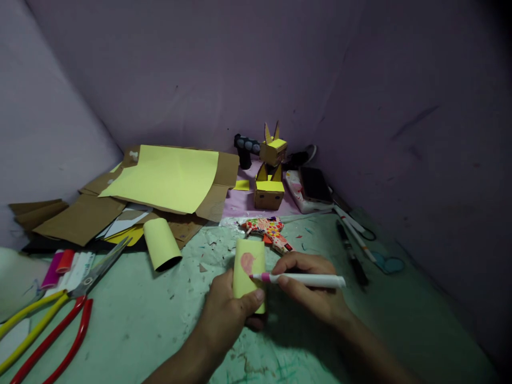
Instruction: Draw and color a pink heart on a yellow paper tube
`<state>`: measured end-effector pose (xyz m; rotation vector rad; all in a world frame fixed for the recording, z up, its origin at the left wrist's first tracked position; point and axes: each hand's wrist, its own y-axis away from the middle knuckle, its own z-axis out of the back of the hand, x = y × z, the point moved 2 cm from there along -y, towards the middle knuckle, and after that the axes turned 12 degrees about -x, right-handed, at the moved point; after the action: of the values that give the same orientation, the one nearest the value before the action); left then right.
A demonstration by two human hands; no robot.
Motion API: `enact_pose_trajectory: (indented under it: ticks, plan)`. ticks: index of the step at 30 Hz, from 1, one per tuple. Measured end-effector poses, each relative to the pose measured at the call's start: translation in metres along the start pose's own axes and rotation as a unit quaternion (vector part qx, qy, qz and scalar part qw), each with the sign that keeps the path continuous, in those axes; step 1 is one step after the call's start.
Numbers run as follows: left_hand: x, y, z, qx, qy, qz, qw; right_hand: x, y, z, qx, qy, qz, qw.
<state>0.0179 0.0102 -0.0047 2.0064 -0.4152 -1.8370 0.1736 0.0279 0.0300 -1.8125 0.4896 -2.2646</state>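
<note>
Two pinch grips: left hand [224, 310], tube [245, 285] edge; right hand [316, 302], marker [320, 280]; open tabletop [144, 325] leftward.

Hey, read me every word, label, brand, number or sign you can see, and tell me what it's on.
No words, brands or numbers can be read.
Tube in the left hand: a pink drawn shape, no lettering.
Pen in the right hand: no print can be made out.
Markers by the scissors: any print is too blurred to read.
</note>
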Motion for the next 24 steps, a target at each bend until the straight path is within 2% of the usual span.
enact_pose_trajectory:
  ticks: [5, 12, 17, 22, 24]
  plan:
    - [0.0059, -0.0009, 0.0006, -0.013, 0.013, -0.001, 1.0, 0.0002, -0.0014, -0.0003, -0.005, 0.006, -0.008, 1.0]
    - [0.0065, 0.0009, 0.0005, -0.005, 0.017, -0.013, 1.0, -0.0091, 0.001, 0.0022, -0.048, 0.015, -0.051, 0.997]
    - [0.0047, -0.0003, 0.0007, 0.003, 0.017, -0.012, 1.0, -0.0031, -0.0002, -0.0004, -0.017, -0.002, -0.037, 0.999]
    - [0.0012, 0.0021, 0.0011, 0.01, 0.018, -0.008, 1.0, -0.0058, 0.0006, 0.0016, -0.048, 0.004, -0.05, 0.998]
    - [-0.0004, 0.004, 0.0011, 0.013, 0.019, -0.009, 1.0, -0.0073, 0.0009, 0.0022, -0.039, 0.006, -0.045, 0.998]
